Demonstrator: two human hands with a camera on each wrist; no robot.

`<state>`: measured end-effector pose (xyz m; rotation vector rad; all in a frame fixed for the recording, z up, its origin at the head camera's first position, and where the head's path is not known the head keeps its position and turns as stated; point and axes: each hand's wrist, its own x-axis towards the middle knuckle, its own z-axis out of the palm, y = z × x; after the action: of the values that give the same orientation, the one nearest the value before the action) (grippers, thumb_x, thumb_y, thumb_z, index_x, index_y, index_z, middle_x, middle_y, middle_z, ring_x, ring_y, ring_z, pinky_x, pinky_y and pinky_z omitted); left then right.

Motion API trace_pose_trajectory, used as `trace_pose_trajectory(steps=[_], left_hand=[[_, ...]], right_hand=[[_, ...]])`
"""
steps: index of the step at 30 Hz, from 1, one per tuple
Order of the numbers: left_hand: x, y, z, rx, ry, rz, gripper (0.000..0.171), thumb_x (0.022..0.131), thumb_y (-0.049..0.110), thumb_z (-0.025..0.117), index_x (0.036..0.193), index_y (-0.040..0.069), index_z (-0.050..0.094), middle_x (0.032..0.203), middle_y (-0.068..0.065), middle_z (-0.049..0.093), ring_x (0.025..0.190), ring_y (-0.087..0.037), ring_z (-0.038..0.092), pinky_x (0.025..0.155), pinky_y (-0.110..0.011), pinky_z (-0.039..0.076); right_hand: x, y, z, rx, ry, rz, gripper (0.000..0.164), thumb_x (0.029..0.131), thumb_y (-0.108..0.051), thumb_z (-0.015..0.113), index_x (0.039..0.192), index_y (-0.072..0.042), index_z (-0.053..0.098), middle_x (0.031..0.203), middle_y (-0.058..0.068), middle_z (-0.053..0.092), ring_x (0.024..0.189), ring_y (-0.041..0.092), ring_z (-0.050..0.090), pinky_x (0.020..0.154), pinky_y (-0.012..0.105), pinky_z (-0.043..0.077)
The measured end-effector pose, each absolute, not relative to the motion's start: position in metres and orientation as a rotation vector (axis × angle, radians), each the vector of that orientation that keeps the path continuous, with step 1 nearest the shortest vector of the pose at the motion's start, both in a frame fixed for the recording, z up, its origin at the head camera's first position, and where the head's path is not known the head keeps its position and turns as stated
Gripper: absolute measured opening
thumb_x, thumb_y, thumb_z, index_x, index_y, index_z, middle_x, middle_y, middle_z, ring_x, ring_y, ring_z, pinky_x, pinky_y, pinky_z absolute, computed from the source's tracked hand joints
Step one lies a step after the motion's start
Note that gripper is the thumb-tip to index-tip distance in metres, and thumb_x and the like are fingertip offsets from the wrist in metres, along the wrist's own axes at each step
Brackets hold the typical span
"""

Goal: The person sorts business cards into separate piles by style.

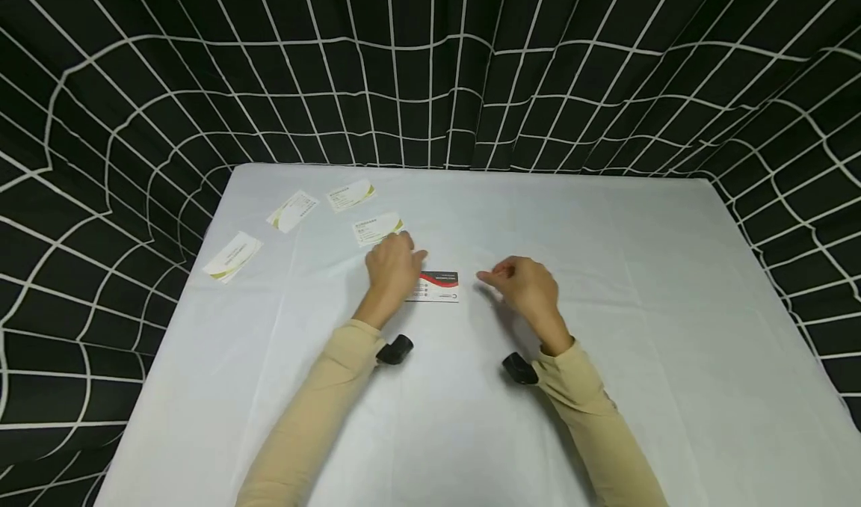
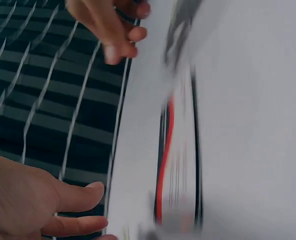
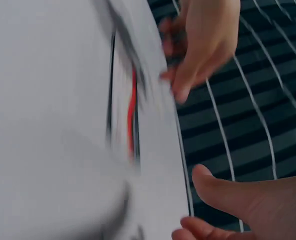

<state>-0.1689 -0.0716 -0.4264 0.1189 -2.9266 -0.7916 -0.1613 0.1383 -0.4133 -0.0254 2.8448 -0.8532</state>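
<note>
A business card (image 1: 440, 286), white with a dark band and a red wavy stripe, lies on the white table between the two hands. My left hand (image 1: 392, 271) is over the card's left end and hides part of it. In the left wrist view, the thumb and fingers of this hand (image 2: 33, 205) are apart with nothing between them. To the right of the card is my right hand (image 1: 528, 286), raised above the cloth and casting a shadow. Loosely bent, its fingers hold nothing in the right wrist view, where the card (image 3: 131, 115) appears blurred.
Several white and green business cards are spread over the table's back left: one (image 1: 377, 229) just beyond my left hand, others (image 1: 350, 194) farther back and one (image 1: 232, 257) near the left edge. A black grid-patterned curtain (image 1: 430, 73) surrounds the table (image 1: 673, 342).
</note>
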Motion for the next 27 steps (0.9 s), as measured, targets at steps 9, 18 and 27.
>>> trace_pose_trajectory(steps=[9, 18, 27], left_hand=[[-0.194, -0.146, -0.450, 0.244, -3.021, -0.732, 0.059, 0.088, 0.028, 0.074, 0.130, -0.009, 0.055, 0.115, -0.029, 0.058, 0.090, -0.043, 0.066, 0.079, -0.049, 0.053], [-0.203, -0.163, -0.462, 0.174, -3.080, -0.799, 0.053, 0.089, 0.026, 0.073, 0.133, 0.002, 0.058, 0.116, -0.024, 0.053, 0.094, -0.040, 0.062, 0.081, -0.048, 0.051], [-0.208, -0.181, -0.451, 0.220, -3.049, -0.946, 0.047, 0.086, 0.017, 0.076, 0.127, 0.000, 0.058, 0.116, -0.023, 0.054, 0.097, -0.037, 0.059, 0.084, -0.048, 0.048]], right_hand=[[-0.198, -0.019, -0.433, -0.102, 2.970, -0.581, 0.067, 0.085, -0.052, 0.071, 0.116, 0.007, 0.063, 0.108, 0.020, 0.062, 0.100, 0.035, 0.061, 0.079, 0.045, 0.051], [-0.222, -0.065, -0.448, 0.109, 3.028, -0.192, 0.070, 0.089, -0.050, 0.067, 0.125, 0.009, 0.055, 0.119, 0.021, 0.054, 0.114, 0.033, 0.051, 0.090, 0.044, 0.047], [-0.232, -0.061, -0.441, 0.093, 2.981, -0.671, 0.067, 0.076, -0.034, 0.084, 0.118, 0.010, 0.056, 0.113, 0.026, 0.058, 0.106, 0.038, 0.057, 0.084, 0.046, 0.052]])
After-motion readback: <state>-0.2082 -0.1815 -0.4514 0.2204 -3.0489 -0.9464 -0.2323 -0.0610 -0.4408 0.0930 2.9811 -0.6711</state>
